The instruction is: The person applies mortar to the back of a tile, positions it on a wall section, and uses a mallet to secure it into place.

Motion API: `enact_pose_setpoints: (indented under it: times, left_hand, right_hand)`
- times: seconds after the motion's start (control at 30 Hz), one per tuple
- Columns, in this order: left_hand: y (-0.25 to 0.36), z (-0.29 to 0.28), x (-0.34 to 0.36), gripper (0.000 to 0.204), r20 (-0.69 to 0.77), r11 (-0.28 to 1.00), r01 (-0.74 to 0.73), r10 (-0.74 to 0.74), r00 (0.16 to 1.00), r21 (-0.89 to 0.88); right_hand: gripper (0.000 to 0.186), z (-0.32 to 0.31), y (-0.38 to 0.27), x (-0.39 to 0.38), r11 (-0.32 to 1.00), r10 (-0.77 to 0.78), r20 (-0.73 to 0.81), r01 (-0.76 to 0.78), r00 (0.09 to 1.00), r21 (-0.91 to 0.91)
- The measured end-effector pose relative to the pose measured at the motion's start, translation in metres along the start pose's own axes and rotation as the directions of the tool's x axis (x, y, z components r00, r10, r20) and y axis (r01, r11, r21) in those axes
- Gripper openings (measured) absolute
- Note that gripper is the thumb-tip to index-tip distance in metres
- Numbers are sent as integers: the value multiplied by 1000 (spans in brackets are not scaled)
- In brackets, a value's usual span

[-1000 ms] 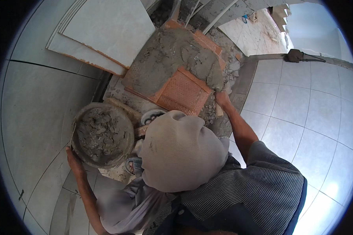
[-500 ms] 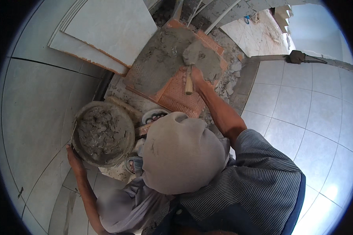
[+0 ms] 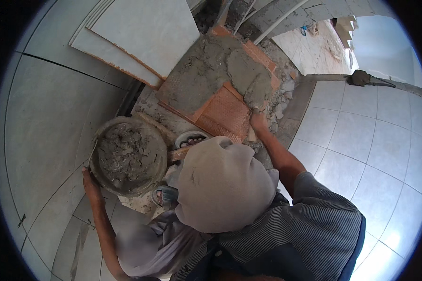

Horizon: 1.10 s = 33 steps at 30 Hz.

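Observation:
My right hand [image 3: 259, 122] is closed round the handle of a trowel [image 3: 252, 135], whose mortar-grey blade is hard to tell from the mortar under it. Beneath lies an orange tile [image 3: 222, 117] with its textured back up. Grey mortar [image 3: 197, 70] covers most of its far and left parts, and the near strip shows bare orange. At the left, my left hand [image 3: 93, 187] grips the outer side of a round bucket [image 3: 162, 161] at its rim. Wet grey mortar [image 3: 126, 157] fills much of it.
White tiles [image 3: 145, 35] with orange edges are stacked at the upper left. Rubble [image 3: 281, 100] lies right of the orange tile. My sandalled feet [image 3: 191, 139] are beside the bucket. Pale pipes [image 3: 281, 21] cross the far side. A dark object with a cord [image 3: 361, 78] sits on the right ledge.
My right hand has drawn the trowel nearer and to the right, from the mortar's middle to its near right edge. My left hand stays at the bucket. The whole view has shifted slightly.

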<state>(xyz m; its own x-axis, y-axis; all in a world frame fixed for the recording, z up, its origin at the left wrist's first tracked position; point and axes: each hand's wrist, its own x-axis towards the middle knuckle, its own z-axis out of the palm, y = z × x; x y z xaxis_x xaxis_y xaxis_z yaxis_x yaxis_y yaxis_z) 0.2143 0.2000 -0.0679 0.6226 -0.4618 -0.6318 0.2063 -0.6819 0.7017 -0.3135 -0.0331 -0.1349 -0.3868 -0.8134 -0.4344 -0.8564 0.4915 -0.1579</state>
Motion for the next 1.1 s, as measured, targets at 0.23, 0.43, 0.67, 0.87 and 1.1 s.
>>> enact_pose_setpoints:
  times: [0.23,0.43,0.67,0.87,1.1]
  left_hand:
    - [4,-1,-5,74,-42,999,16,-14,999,50]
    - [0,-6,-4,72,-56,999,21,-19,998,46]
    - [1,-8,-6,71,27,998,18,-17,999,-52]
    - [2,1,1,68,-6,999,25,-25,1000,-25]
    - [-1,-2,2,69,14,999,6,-5,1000,-53]
  right_hand:
    - [52,-3,29,3,937,87,85,-111,993,330]
    - [40,2,4,18,349,-14,542,-504,840,791]
    - [40,-5,14,33,896,-373,25,353,927,271]
    - [42,-48,18,-6,789,-33,331,-178,943,588]
    - [41,-14,-8,30,483,148,348,-375,926,791]
